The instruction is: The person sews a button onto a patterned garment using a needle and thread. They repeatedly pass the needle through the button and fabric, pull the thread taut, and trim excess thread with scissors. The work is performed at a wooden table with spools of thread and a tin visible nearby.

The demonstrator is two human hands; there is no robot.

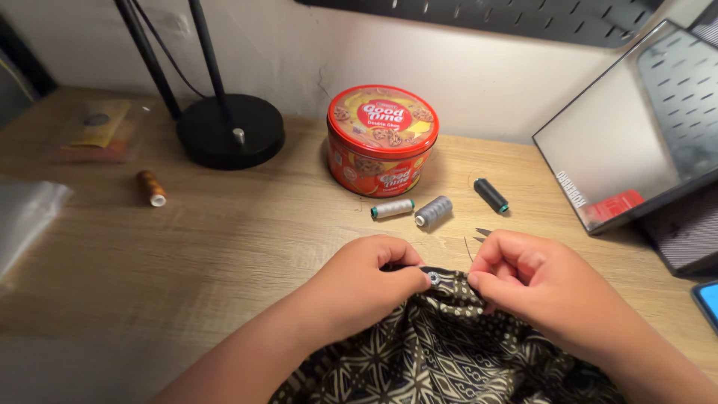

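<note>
A dark patterned fabric (441, 352) with cream geometric print lies at the near edge of the wooden desk (247, 247). My left hand (366, 280) pinches its top edge beside a small pale button (434, 279). My right hand (523, 273) is closed on the fabric edge just right of the button, and a thin dark thread (467, 249) rises by its fingertips. Whether it holds a needle is too small to tell.
A round red biscuit tin (381, 138) stands behind the hands, with a whitish (393, 209), a grey (434, 211) and a black thread spool (491, 195) in front of it. A brown spool (151, 187) lies left, near a black lamp base (230, 131). A tilted mirror (636, 127) stands right.
</note>
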